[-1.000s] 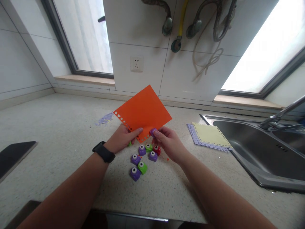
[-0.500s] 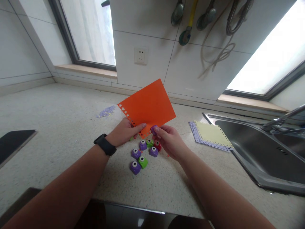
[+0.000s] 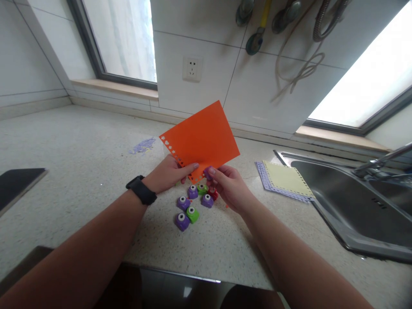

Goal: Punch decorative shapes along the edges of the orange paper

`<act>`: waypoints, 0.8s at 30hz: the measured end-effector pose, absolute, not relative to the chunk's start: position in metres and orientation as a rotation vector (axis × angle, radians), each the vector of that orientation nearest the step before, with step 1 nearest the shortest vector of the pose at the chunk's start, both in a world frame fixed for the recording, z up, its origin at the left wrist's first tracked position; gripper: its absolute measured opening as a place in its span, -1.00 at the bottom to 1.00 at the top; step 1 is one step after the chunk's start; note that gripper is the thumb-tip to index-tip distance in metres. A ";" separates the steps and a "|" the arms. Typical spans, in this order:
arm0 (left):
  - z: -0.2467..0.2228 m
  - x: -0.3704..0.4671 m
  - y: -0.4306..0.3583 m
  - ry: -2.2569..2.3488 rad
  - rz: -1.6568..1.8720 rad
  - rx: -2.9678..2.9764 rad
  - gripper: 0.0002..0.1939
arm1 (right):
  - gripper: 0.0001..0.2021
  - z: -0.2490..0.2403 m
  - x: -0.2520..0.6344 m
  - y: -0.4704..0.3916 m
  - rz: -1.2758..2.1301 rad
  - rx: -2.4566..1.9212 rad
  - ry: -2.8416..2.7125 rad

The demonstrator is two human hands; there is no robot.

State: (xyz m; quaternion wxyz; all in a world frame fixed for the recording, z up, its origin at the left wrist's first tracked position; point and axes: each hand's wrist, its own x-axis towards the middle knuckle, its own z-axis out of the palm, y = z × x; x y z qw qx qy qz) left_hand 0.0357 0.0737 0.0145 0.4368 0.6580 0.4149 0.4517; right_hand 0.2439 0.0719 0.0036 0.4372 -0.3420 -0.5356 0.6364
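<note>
An orange sheet of paper (image 3: 202, 135) is held tilted above the counter, with a row of small punched shapes along its left edge and more along its near edge. My left hand (image 3: 175, 171) pinches the paper near its lower left, thumb on top. Between the thumb and fingers of my right hand (image 3: 228, 184) is a purple craft punch (image 3: 208, 172), set at the paper's near edge. Below the paper several other punches stand on the counter, among them a purple punch (image 3: 182, 221), a green punch (image 3: 192, 214) and a red punch (image 3: 213, 194).
Right of my hands, a stack of yellow and lilac punched sheets (image 3: 286, 179) lies against the steel sink (image 3: 334, 227). Lilac paper scraps (image 3: 143, 146) are scattered left of the orange sheet. A dark flat object (image 3: 19, 184) rests at the far left. The tiled wall (image 3: 193, 98) stands behind.
The view has shifted slightly, so things sit a little higher in the picture. Both hands keep their hold on the orange paper and the purple punch, with hardly any other movement.
</note>
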 end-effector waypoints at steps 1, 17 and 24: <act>0.015 0.036 0.074 1.029 1.121 1.635 -0.80 | -0.68 0.004 0.244 0.072 1.584 -0.847 -1.330; 0.017 0.037 0.071 0.996 1.116 1.636 -0.82 | -0.69 0.007 0.243 0.069 1.563 -0.821 -1.348; 0.017 0.038 0.071 1.004 1.102 1.638 -0.79 | -0.73 0.006 0.244 0.070 1.557 -0.798 -1.362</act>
